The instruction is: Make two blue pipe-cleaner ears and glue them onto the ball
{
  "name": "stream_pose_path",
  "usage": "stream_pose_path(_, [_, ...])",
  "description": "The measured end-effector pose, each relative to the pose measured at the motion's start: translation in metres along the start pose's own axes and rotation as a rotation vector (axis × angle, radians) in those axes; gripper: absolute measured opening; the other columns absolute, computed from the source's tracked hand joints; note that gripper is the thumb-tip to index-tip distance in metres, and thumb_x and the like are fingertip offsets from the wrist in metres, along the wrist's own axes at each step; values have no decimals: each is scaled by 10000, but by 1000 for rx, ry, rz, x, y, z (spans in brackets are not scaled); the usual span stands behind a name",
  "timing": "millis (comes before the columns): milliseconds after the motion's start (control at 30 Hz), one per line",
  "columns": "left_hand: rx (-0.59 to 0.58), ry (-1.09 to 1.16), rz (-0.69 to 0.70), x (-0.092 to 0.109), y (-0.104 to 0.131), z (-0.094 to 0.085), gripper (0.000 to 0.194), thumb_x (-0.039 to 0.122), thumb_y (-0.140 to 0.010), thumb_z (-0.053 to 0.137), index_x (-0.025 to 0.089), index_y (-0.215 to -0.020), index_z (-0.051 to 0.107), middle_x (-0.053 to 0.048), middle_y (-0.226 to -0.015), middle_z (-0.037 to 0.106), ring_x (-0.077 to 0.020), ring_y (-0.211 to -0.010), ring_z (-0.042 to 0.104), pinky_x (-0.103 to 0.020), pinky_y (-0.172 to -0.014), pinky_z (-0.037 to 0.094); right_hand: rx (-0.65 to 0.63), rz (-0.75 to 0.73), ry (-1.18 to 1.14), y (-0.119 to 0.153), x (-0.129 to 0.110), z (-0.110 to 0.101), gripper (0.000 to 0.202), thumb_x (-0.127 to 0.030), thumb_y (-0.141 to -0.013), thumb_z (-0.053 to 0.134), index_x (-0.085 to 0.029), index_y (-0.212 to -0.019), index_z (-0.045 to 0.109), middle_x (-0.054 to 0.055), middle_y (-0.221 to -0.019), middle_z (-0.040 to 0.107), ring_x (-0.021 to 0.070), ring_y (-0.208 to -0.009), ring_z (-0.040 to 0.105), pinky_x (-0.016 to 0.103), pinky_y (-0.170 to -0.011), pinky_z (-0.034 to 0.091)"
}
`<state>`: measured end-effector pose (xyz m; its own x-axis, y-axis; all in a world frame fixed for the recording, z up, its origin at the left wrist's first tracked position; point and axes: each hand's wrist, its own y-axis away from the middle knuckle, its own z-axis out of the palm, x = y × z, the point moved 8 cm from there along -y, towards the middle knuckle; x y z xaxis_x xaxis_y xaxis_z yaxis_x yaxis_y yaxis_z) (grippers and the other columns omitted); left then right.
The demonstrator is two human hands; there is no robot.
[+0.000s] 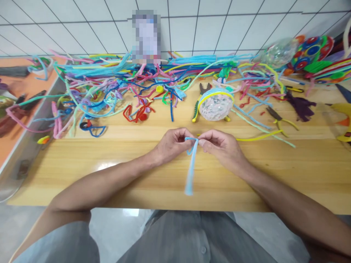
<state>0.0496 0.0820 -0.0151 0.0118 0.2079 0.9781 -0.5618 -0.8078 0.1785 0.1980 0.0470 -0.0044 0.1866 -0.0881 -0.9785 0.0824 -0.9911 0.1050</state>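
Between my two hands is a light blue pipe cleaner (192, 166), bent into a small loop near the top, with a longer end hanging down over the table and blurred. My left hand (175, 146) pinches the loop between thumb and fingers. Thumb and forefinger of my right hand (221, 148) close on the same pipe cleaner at its bend. Just beyond my hands sits a clear dome (216, 106) with a blue and yellow rim, resting over green-handled pliers (195, 109). A yellow pipe cleaner (257, 136) lies past my right hand.
Piled pipe cleaners (109, 71) in many colours line the back of the wooden table (123, 188). Small yellow-handled pliers (279, 117) and a dark purple piece (301, 106) lie at right. A pixelated upright object (146, 36) stands against the tiled wall. An orange surface (8, 140) adjoins at left.
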Motion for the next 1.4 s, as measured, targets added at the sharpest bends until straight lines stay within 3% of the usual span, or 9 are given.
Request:
stream_pose_path(200, [-35, -10, -54, -5, 1, 3, 392, 472, -730, 885, 145, -766, 671, -2, -633, 667, -101, -568, 560, -218, -556, 424, -5, 10, 59, 1, 4, 3, 226, -418, -841, 724, -193, -828, 718, -5, -723, 682, 125, -636, 546, 272, -597, 427])
stream_pose_path(500, [0, -169, 41, 4, 8, 6, 209, 328, -791, 780, 138, -810, 696, -4, -694, 681, -98, -620, 550, -209, -583, 427, 13, 23, 143, 3, 4, 0, 234, -420, -839, 701, -195, -774, 691, -22, -648, 628, 115, -594, 506, 259, -557, 381])
stream_pose_path(767, [-64, -73, -49, 2, 6, 7, 325, 405, -754, 863, 136, -859, 714, -18, -736, 704, -132, -664, 627, -250, -632, 491, 7, 65, 128, 1, 10, 2, 230, -431, -824, 673, -209, -771, 648, -24, -637, 619, 120, -581, 511, 264, -543, 387])
stream_pose_path(900, [-37, -51, -74, 5, 3, 1, 318, 422, -773, 850, 137, -870, 747, -36, -801, 747, -143, -723, 650, -279, -722, 527, 15, 93, 60, 0, 12, 2, 247, -448, -809, 692, -210, -767, 640, -23, -643, 618, 119, -572, 526, 263, -541, 405])
stream_pose_path(1100, [-33, -49, -112, 5, -1, -5, 321, 403, -735, 884, 129, -850, 764, -50, -797, 769, -134, -694, 625, -276, -710, 527, -127, 122, -29, -6, 7, 0, 245, -434, -804, 755, -200, -848, 693, -4, -723, 686, 131, -629, 600, 267, -596, 476])
stream_pose_path(1233, [-70, -74, -107, 5, 0, -3, 345, 450, -773, 865, 132, -857, 761, -58, -804, 775, -152, -719, 657, -283, -718, 530, -126, 76, -44, -9, 4, -7, 265, -397, -767, 808, -211, -926, 706, 10, -842, 740, 150, -730, 654, 282, -672, 518])
stream_pose_path(1400, [-106, -110, -97, 4, 3, 4, 390, 489, -785, 863, 123, -872, 764, -69, -830, 774, -162, -757, 676, -290, -758, 531, -234, 66, -8, -4, 6, 6, 195, -352, -778, 775, -215, -893, 696, -1, -788, 729, 153, -706, 649, 281, -647, 491])
